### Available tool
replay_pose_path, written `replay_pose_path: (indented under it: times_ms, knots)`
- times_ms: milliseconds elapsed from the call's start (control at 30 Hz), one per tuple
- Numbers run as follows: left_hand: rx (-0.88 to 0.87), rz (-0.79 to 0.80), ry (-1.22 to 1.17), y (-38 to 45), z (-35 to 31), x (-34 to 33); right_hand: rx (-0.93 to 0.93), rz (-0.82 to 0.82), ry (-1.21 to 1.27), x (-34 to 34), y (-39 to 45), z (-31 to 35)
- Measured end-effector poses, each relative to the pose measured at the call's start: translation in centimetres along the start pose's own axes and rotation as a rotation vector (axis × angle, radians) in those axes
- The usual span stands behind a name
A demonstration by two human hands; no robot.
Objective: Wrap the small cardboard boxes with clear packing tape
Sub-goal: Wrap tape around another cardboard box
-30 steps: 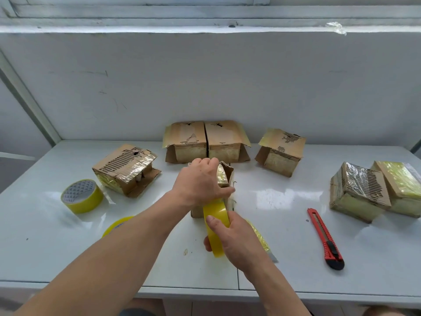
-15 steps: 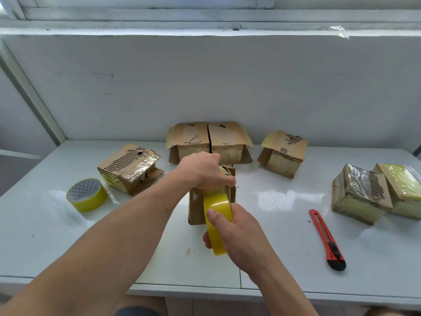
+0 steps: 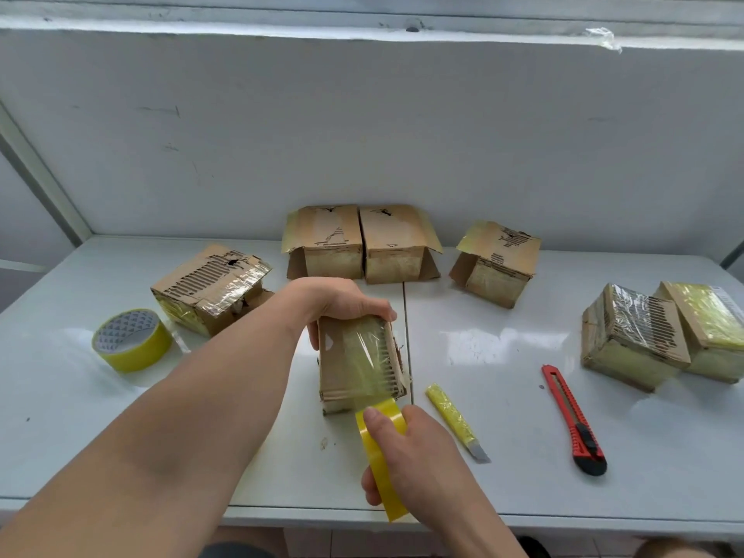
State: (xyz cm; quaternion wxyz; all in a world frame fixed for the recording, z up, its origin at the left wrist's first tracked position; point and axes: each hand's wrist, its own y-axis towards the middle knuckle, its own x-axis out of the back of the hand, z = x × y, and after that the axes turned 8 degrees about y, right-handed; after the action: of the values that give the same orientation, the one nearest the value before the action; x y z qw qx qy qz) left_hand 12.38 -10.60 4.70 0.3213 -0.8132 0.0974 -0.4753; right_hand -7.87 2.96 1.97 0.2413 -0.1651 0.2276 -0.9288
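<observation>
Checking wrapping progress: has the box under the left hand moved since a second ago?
Yes. The box tipped toward the person, its top now facing the camera, while the red knife stayed put.

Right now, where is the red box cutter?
In the head view, the red box cutter lies on the white table, right of the right hand, between the yellow cutter and the wrapped boxes.

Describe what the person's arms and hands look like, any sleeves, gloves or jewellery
Both forearms are bare, with no sleeve in view. The left hand and the right hand wear no gloves, and no ring, watch or bracelet shows. No markings are visible on either arm.
</observation>
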Motion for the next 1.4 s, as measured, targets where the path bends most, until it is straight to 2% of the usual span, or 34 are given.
replay_pose_path:
  times_ms: [133,333,367,433,500,533,600,700,833,1033,1100,1267,1400]
  knots:
    - [-0.004,-0.040,0.023,0.5,0.6,-0.5,-0.019,0.007,-0.004,-0.2,0.5,0.3]
    - [-0.043,-0.198,0.119,1.1,1.8,-2.4,-0.005,0.003,-0.019,-0.2,1.0,0.5]
    - [-0.034,-0.273,0.196,1.2,1.8,-2.5,-0.002,0.001,-0.013,-0.2,1.0,0.5]
    - [-0.037,-0.555,0.439,1.0,1.7,-2.8,-0.001,-0.001,0.014,-0.2,1.0,0.6]
    - [-0.172,-0.808,0.626,0.5,1.4,-3.6,-0.005,0.003,0.057,0.0,0.8,0.7]
    - [-0.256,-0.857,0.664,0.3,1.4,-4.1,-0.006,0.013,0.072,0.0,0.6,0.8]
    - [-0.310,-0.836,0.657,0.1,1.4,-4.7,0.000,0.034,0.092,0.1,0.1,0.8]
    - [-0.189,-0.752,0.632,-0.8,0.8,-4.5,0.014,0.037,0.107,0.2,-0.1,0.5]
    - [-0.083,-0.727,0.614,-3.2,-0.2,-6.7,0.049,0.058,0.128,0.5,-0.4,0.2]
    - [0.012,-0.478,0.328,-4.6,-0.4,-9.6,0.113,0.108,0.049,0.8,-1.3,-0.5]
    - [0.021,-0.435,0.320,-4.6,-0.8,-9.5,0.128,0.088,0.036,0.6,-1.3,-0.8]
    - [-0.010,-0.520,0.319,-4.9,-0.8,-8.9,0.144,0.070,0.025,0.3,-1.3,-1.1]
    - [-0.042,-0.406,0.312,-5.7,-1.1,-6.7,0.172,0.050,0.026,0.2,-1.4,-1.0]
